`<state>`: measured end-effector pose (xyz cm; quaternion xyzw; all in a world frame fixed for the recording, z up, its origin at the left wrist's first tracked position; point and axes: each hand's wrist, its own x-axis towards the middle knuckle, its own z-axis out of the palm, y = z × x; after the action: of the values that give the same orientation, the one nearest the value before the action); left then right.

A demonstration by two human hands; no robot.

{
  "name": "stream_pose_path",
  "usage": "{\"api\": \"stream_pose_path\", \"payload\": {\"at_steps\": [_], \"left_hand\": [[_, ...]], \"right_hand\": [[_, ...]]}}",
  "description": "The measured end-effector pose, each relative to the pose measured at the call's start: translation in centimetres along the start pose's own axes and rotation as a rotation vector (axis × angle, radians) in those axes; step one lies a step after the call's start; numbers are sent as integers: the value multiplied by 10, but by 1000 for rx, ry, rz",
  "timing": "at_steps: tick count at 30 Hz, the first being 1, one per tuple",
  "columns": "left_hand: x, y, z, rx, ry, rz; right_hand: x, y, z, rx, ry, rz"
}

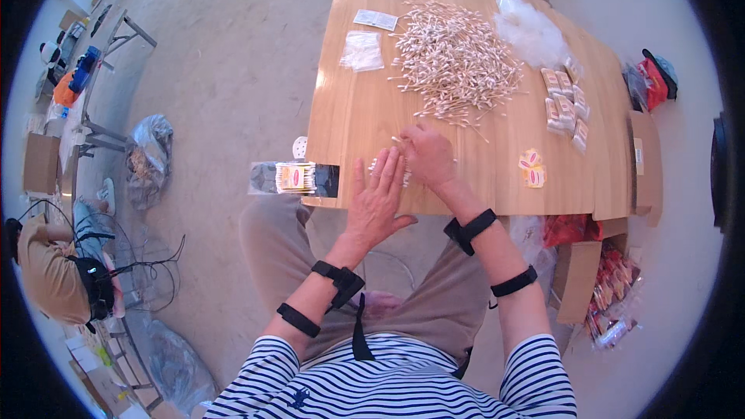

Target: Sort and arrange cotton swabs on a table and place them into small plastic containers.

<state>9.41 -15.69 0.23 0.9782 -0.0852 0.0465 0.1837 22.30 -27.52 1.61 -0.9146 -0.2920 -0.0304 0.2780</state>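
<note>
My left hand (376, 200) lies flat with its fingers stretched over a small group of cotton swabs (407, 176) near the table's front edge. Close beside it, my right hand (431, 157) is closed, its fingertips pinching what looks like a single cotton swab (396, 139). Part of the small group is hidden beneath both hands. Beyond them a large loose heap of cotton swabs (454, 58) spreads over the wooden table (481, 186). At the front left corner, a row of swabs with a yellow and red label (295, 178) rests on a dark holder.
Filled swab packs (560, 101) stand at the right, with yellow labels (531, 169) nearer me. Clear plastic bags (531, 31) lie behind; flat bags (362, 51) and a printed card (376, 19) lie far left. A cardboard box (578, 279) sits below right. Another person (58, 271) is at the left.
</note>
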Motion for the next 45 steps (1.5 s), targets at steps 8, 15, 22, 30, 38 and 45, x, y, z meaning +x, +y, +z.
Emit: {"api": "stream_pose_path", "payload": {"at_steps": [8, 15, 22, 30, 38, 45], "left_hand": [[2, 0, 0, 25, -14, -10], [1, 0, 3, 46, -9, -12], [-2, -3, 7, 48, 10, -5], [2, 0, 1, 35, -27, -36], [2, 5, 0, 56, -28, -2], [1, 1, 1, 75, -40, -30]], "right_hand": [[-11, 6, 6, 39, -44, 40], [-11, 9, 5, 149, -75, -29], [-17, 11, -7, 70, -44, 75], [-31, 46, -32, -132, -57, 188], [48, 82, 0, -84, 130, 180], [32, 85, -61, -215, 178, 578]]}}
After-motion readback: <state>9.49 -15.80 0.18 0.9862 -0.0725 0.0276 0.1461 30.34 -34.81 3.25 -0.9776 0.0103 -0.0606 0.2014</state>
